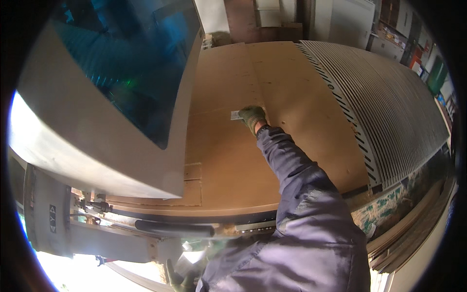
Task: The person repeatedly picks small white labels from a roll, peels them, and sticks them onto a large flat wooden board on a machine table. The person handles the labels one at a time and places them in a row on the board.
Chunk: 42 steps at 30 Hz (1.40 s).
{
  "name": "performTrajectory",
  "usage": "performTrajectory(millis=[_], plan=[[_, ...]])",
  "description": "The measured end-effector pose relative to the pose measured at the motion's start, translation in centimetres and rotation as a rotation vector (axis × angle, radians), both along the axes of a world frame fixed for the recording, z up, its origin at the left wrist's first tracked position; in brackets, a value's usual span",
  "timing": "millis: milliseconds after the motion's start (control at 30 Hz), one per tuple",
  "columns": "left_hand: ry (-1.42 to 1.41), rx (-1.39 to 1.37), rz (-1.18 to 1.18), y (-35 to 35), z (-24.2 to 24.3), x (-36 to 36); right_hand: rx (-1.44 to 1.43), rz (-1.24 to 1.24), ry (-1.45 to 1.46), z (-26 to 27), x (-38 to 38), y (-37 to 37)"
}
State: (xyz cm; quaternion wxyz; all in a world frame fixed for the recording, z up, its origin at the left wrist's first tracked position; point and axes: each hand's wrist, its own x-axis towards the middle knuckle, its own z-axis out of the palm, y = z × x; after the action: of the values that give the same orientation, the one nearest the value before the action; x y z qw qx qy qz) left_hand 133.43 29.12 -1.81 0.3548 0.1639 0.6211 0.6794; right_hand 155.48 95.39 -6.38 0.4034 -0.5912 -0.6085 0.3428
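My right hand point(252, 116), in a green knitted glove, reaches over a large brown wood-based panel point(233, 157). Its fingers pinch the right end of a small white label point(235, 115) bearing print, which is on or just above the panel's surface. At the bottom edge is my left hand point(179, 280), also gloved, with the thumb apart from the fingers. A whitish sheet point(192, 256) shows beside it; whether that hand holds it cannot be told. The purple-grey sleeve hides part of the panel.
A machine's pale housing point(146, 171) with a blue tinted window point(135, 73) rises at left. Right of the panel lie a striped strip point(344, 106) and a ribbed grey bed point(397, 106). A dark roller point(175, 228) runs along the near edge; long boards point(412, 233) are stacked at lower right.
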Motion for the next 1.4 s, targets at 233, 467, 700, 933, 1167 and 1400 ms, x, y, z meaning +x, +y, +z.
performTrajectory(millis=[233,467,700,933,1167,1400], plan=[[-0.036,-0.051,0.088,-0.1,-0.8,2.4,0.048,0.092,-0.295,-1.6,-4.7,6.2],[-0.072,-0.084,0.127,0.6,-1.5,3.9,0.143,0.371,-0.798,-4.0,-5.2,10.8],[-0.097,-0.081,0.129,1.6,-1.5,4.1,0.037,0.389,-0.674,-5.9,-5.7,12.7],[-0.087,-0.081,0.123,1.5,-1.2,4.5,-0.068,0.241,-0.820,1.6,-6.3,6.9],[-0.060,-0.063,0.130,-0.5,-0.5,5.1,0.101,0.337,-0.864,4.7,-6.3,0.2],[0.002,0.000,0.164,-3.6,1.0,6.4,-0.022,0.473,-0.935,4.1,-3.4,-4.2]])
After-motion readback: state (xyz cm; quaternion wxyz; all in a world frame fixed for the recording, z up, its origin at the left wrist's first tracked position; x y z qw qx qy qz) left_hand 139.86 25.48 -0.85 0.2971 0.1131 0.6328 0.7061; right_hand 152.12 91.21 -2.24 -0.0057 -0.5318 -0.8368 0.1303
